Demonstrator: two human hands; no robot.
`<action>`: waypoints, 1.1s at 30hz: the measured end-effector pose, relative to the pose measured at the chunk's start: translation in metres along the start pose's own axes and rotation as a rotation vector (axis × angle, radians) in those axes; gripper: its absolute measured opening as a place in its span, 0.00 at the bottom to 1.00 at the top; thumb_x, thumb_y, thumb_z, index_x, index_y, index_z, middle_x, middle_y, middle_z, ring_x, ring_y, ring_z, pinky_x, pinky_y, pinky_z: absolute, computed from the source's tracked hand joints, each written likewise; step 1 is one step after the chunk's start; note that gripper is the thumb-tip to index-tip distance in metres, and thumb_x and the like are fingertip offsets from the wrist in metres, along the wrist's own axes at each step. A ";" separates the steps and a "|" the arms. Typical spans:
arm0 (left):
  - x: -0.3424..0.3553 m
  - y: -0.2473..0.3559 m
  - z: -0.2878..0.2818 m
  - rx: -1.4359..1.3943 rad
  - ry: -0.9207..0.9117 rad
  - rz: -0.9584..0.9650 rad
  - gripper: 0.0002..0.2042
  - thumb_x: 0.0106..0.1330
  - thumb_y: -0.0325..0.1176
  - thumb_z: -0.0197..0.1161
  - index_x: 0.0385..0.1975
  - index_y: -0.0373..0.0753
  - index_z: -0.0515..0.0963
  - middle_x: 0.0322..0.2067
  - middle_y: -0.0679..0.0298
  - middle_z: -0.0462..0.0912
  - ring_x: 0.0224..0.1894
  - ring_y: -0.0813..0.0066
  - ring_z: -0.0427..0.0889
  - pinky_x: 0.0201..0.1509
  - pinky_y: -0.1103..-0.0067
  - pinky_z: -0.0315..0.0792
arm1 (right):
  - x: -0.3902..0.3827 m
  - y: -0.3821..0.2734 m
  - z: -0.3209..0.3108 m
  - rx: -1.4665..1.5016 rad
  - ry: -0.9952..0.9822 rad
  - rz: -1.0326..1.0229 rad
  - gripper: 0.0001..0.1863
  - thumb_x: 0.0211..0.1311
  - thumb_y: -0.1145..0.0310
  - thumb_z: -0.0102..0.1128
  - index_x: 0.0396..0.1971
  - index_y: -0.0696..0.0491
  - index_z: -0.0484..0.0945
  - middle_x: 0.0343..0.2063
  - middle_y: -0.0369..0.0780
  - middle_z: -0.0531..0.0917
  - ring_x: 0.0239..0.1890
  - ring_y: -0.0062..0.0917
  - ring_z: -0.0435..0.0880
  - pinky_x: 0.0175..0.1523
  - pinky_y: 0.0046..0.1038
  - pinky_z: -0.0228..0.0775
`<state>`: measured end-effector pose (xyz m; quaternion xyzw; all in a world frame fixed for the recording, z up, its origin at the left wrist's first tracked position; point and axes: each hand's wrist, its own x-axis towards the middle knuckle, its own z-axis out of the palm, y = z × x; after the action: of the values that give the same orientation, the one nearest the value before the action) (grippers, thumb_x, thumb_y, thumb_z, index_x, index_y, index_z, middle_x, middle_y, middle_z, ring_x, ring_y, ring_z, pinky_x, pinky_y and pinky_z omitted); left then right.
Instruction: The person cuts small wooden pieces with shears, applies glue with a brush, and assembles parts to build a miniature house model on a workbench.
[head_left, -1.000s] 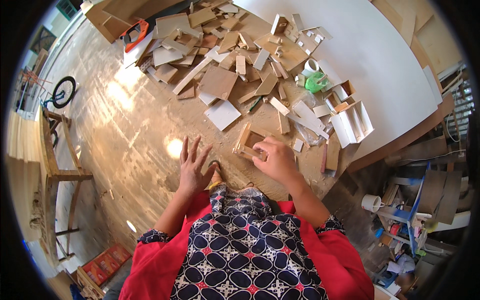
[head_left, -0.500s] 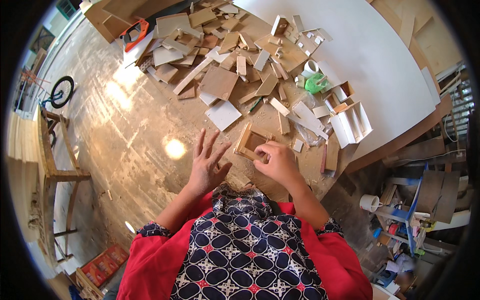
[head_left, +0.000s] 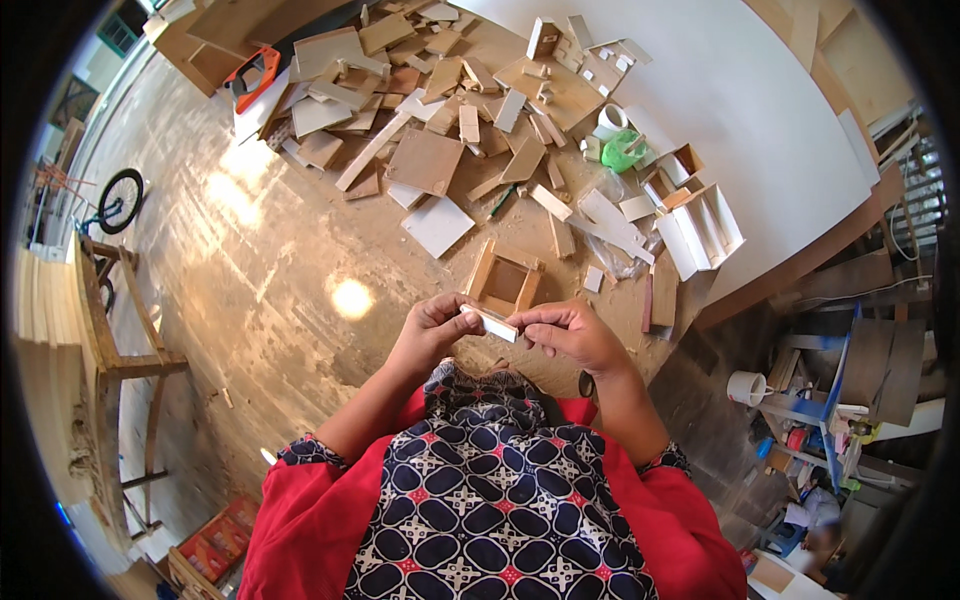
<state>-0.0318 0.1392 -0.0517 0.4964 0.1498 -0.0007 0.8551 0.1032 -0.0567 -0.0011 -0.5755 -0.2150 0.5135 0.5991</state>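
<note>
A short wooden strip (head_left: 491, 325) with a white face is held in front of my body. My left hand (head_left: 436, 325) pinches its left end between thumb and fingers. At the other end, my right hand (head_left: 575, 337) is closed, with its fingertips against the strip; whether they also hold something tiny cannot be made out. Just beyond both hands, a small rectangular wooden frame (head_left: 527, 291) lies on the work surface, its near edge partly hidden by the strip and my fingers.
A heap of wood offcuts (head_left: 425, 160) spreads ahead. An orange-handled saw (head_left: 252, 80) lies at far left. To the right are a white divided box (head_left: 703, 232), a green plastic bag (head_left: 624, 150) and a white cup (head_left: 609, 121). A wooden stand (head_left: 140, 365) is at left.
My right hand has let go of the wooden frame, which now lies on its own. The left hand, spread before, has closed on the white-faced strip, and both hands have come together.
</note>
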 end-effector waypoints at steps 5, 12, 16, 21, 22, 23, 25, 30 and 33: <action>-0.001 -0.002 0.009 -0.105 -0.013 -0.071 0.09 0.66 0.32 0.60 0.39 0.33 0.76 0.31 0.66 0.81 0.35 0.78 0.79 0.44 0.80 0.74 | -0.007 0.004 0.007 -0.195 0.091 -0.091 0.10 0.57 0.74 0.63 0.38 0.61 0.81 0.31 0.37 0.84 0.32 0.15 0.79 0.36 0.18 0.70; -0.006 0.017 0.027 -0.343 -0.078 -0.240 0.13 0.68 0.34 0.57 0.49 0.37 0.70 0.33 0.64 0.79 0.35 0.78 0.79 0.40 0.78 0.76 | -0.013 -0.022 0.039 -0.911 0.172 -0.604 0.04 0.52 0.76 0.60 0.29 0.57 0.75 0.26 0.42 0.77 0.30 0.36 0.79 0.33 0.31 0.72; -0.007 0.026 0.034 -0.101 -0.020 -0.154 0.15 0.68 0.34 0.56 0.51 0.37 0.68 0.34 0.65 0.78 0.35 0.78 0.79 0.39 0.80 0.76 | -0.022 -0.023 0.047 -1.128 0.156 -0.551 0.07 0.50 0.74 0.58 0.31 0.56 0.72 0.28 0.42 0.73 0.32 0.37 0.78 0.33 0.34 0.72; -0.007 0.029 0.038 -0.147 -0.051 -0.259 0.16 0.68 0.34 0.56 0.53 0.37 0.67 0.35 0.66 0.78 0.35 0.79 0.78 0.38 0.80 0.75 | -0.024 -0.023 0.046 -1.190 0.123 -0.598 0.07 0.50 0.73 0.57 0.29 0.56 0.70 0.27 0.42 0.72 0.31 0.36 0.78 0.31 0.35 0.72; -0.008 0.029 0.041 -0.175 -0.056 -0.286 0.16 0.68 0.34 0.56 0.53 0.37 0.67 0.35 0.66 0.78 0.36 0.79 0.78 0.38 0.81 0.75 | -0.024 -0.020 0.045 -1.177 0.135 -0.626 0.06 0.50 0.74 0.56 0.28 0.56 0.70 0.26 0.42 0.72 0.31 0.36 0.77 0.31 0.35 0.72; -0.008 0.029 0.045 -0.189 -0.052 -0.291 0.16 0.68 0.33 0.56 0.54 0.38 0.66 0.35 0.66 0.77 0.36 0.79 0.78 0.39 0.81 0.74 | -0.024 -0.018 0.044 -1.116 0.151 -0.620 0.05 0.49 0.75 0.56 0.27 0.56 0.70 0.25 0.42 0.72 0.29 0.36 0.77 0.30 0.35 0.71; -0.008 0.029 0.054 -0.217 -0.047 -0.302 0.16 0.69 0.32 0.56 0.55 0.40 0.66 0.34 0.67 0.77 0.36 0.81 0.77 0.40 0.82 0.74 | -0.027 -0.011 0.040 -0.995 0.184 -0.603 0.03 0.49 0.76 0.55 0.25 0.57 0.70 0.24 0.43 0.73 0.27 0.36 0.77 0.29 0.35 0.70; -0.004 0.028 0.068 -0.253 -0.034 -0.226 0.13 0.69 0.32 0.55 0.51 0.42 0.68 0.34 0.68 0.77 0.34 0.81 0.77 0.38 0.83 0.72 | -0.032 0.013 0.033 -0.555 0.340 -0.540 0.01 0.54 0.76 0.55 0.26 0.57 0.74 0.23 0.41 0.75 0.21 0.31 0.75 0.26 0.32 0.66; 0.000 0.020 0.067 -0.303 0.016 -0.217 0.07 0.68 0.33 0.57 0.42 0.43 0.71 0.31 0.70 0.77 0.32 0.83 0.76 0.38 0.84 0.72 | -0.041 0.008 0.029 -0.528 0.408 -0.496 0.05 0.57 0.72 0.58 0.30 0.57 0.76 0.23 0.40 0.76 0.20 0.26 0.74 0.25 0.29 0.65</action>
<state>-0.0118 0.0926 -0.0042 0.3426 0.2078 -0.0664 0.9138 0.0597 -0.0799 0.0130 -0.7302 -0.3483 0.1561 0.5666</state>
